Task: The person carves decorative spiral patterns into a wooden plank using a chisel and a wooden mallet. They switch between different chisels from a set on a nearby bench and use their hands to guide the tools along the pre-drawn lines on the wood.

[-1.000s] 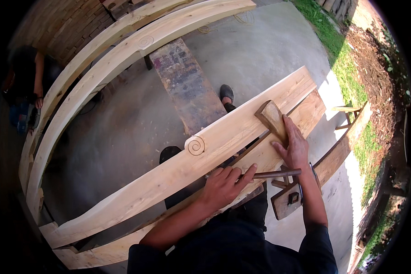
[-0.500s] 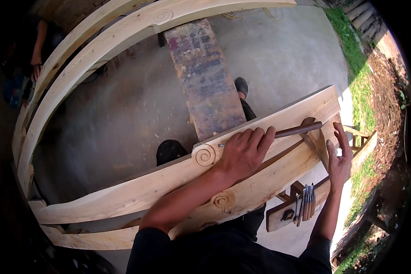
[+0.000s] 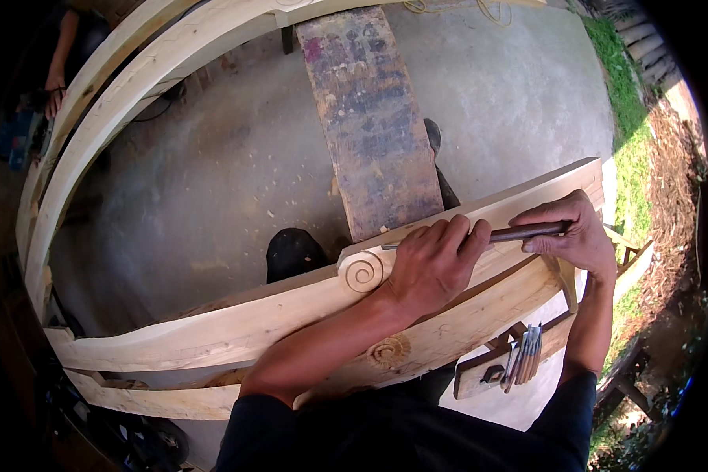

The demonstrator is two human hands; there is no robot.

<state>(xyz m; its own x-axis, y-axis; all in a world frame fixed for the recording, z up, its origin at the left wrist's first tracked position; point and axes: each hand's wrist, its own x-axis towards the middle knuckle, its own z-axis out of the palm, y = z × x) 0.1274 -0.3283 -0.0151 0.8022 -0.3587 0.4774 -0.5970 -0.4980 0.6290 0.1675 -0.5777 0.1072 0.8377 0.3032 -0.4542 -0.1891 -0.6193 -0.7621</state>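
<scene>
A carving chisel (image 3: 519,233) with a dark wooden handle lies almost level across a pale wooden beam (image 3: 283,315). My left hand (image 3: 440,256) is wrapped round its lower part, and the short metal blade shows just left of my knuckles. At the other end, my right hand (image 3: 578,232) pinches the handle between thumb and fingers. Close to the blade tip, a carved spiral (image 3: 364,272) stands on the beam's face. A second curved beam (image 3: 480,303) runs nearer to me and bears a rougher spiral (image 3: 389,352).
Several chisels (image 3: 523,358) lie on a small wooden stand (image 3: 474,379) at lower right. A paint-stained plank (image 3: 377,126) reaches away beyond the beam. Curved timbers (image 3: 94,118) arc along the left, where another person's hand (image 3: 55,93) rests near a blue power tool (image 3: 12,141).
My right hand has gone from open beside the handle's end to gripping it. My left hand still holds the chisel. The whole view has shifted slightly.
</scene>
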